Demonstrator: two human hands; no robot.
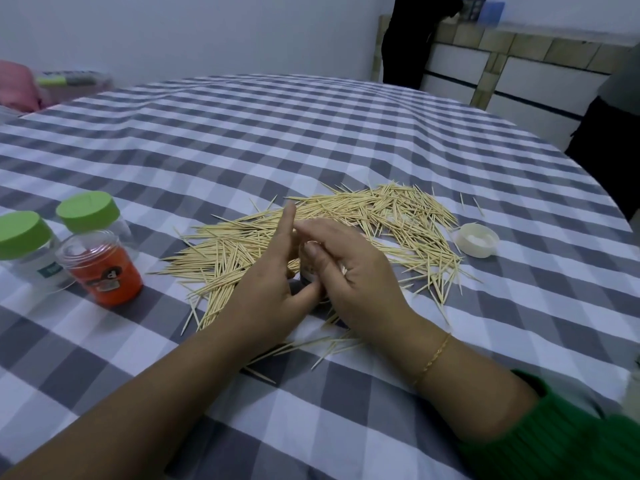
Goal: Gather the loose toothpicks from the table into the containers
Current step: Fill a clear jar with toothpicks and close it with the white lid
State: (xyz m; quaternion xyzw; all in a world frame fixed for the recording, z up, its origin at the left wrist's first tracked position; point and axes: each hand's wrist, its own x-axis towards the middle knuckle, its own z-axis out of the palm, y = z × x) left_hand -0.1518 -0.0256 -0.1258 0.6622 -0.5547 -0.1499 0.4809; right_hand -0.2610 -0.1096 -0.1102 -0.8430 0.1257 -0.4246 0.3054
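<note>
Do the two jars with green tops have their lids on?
Yes, both are shut. A green lid sits on the near jar, and another green lid caps the jar behind it.

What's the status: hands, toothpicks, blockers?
Left hand grips small container; right hand pinches toothpicks over it. Big toothpick pile loose on table. White lid off. Nothing blocking.

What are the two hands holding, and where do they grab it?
The left hand curls round the side of a small container, mostly hidden between both hands. The right hand pinches a few toothpicks, whose ends show at its palm.
</note>
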